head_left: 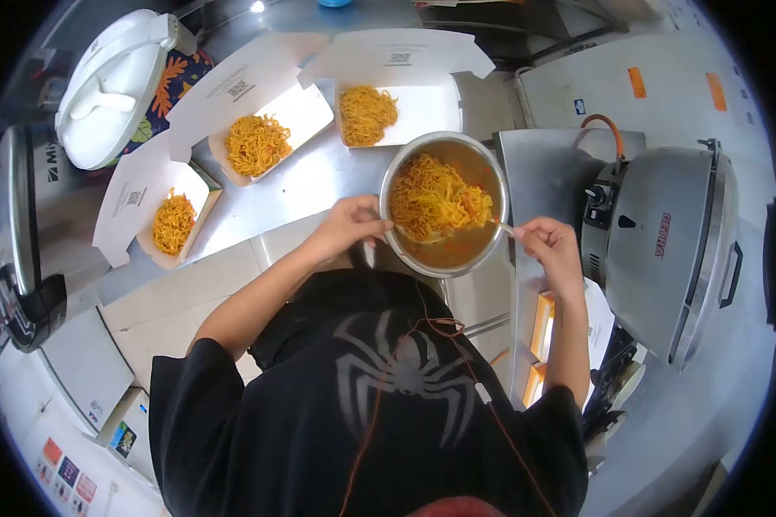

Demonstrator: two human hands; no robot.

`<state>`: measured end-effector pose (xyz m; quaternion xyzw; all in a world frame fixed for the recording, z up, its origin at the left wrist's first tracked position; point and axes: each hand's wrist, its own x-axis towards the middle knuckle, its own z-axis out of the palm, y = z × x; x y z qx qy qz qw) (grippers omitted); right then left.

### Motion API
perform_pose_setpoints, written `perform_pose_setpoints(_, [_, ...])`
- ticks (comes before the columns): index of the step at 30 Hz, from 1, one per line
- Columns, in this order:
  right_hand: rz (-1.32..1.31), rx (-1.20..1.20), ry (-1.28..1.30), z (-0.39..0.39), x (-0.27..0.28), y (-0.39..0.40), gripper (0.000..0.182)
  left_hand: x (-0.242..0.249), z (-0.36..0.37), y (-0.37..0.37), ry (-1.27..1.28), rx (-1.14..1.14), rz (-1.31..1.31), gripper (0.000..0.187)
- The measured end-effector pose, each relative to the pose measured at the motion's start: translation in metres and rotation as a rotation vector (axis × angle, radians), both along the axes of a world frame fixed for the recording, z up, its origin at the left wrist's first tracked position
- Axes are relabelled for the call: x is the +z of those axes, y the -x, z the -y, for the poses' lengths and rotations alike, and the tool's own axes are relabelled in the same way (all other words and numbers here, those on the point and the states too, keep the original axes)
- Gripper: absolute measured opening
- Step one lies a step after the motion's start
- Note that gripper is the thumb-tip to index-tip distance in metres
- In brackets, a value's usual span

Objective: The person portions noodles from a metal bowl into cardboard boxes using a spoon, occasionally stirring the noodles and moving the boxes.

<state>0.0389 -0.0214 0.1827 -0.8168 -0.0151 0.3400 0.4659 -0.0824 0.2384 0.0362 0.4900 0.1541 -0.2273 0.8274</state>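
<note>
A steel bowl [444, 260] with yellow noodles [435, 196] stands at the counter's front edge. My left hand [353, 227] is closed on the bowl's left rim. On its right side, my right hand [547, 247] pinches the end of a thin utensil [504, 227] that reaches over the rim into the noodles; its far end is hidden. Behind and left of the bowl, three open white boxes hold noodle portions: one at the back [422, 108], one in the middle [306, 112] and one at the left [200, 194].
A steel counter [297, 185] runs under the boxes. A white rice cooker [116, 95] is at the back left. On the right are a large grey appliance [664, 246] with an orange hose [616, 133] and more white-and-orange boxes [541, 332] beside my right forearm.
</note>
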Motion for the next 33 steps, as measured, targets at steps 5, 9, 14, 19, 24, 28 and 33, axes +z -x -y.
perform_pose_setpoints(5, [0.043,0.004,0.004,-0.001,0.045,-0.007,0.010,-0.002,0.000,-0.001,0.016,0.032,0.019,0.011])
perform_pose_setpoints(9, [0.090,0.009,0.060,-0.001,0.075,-0.013,0.011,-0.007,0.001,-0.001,0.038,0.045,0.038,0.012])
perform_pose_setpoints(14, [0.185,0.035,0.062,-0.001,0.089,-0.016,0.011,-0.006,-0.001,-0.001,0.046,0.048,0.070,0.012])
perform_pose_setpoints(19, [0.190,0.098,0.064,-0.005,0.061,-0.019,0.011,0.009,0.000,-0.004,0.040,0.062,0.052,0.007])
perform_pose_setpoints(24, [0.200,0.150,0.086,-0.011,0.029,-0.020,0.012,0.011,0.001,-0.005,0.042,0.073,0.058,0.008])
perform_pose_setpoints(28, [0.223,0.159,0.103,-0.018,0.040,-0.021,0.010,0.004,-0.001,-0.004,0.029,0.049,0.088,0.012])
perform_pose_setpoints(33, [0.262,0.194,0.101,-0.040,0.084,-0.034,0.009,-0.007,0.002,-0.001,0.029,0.065,0.057,0.013])
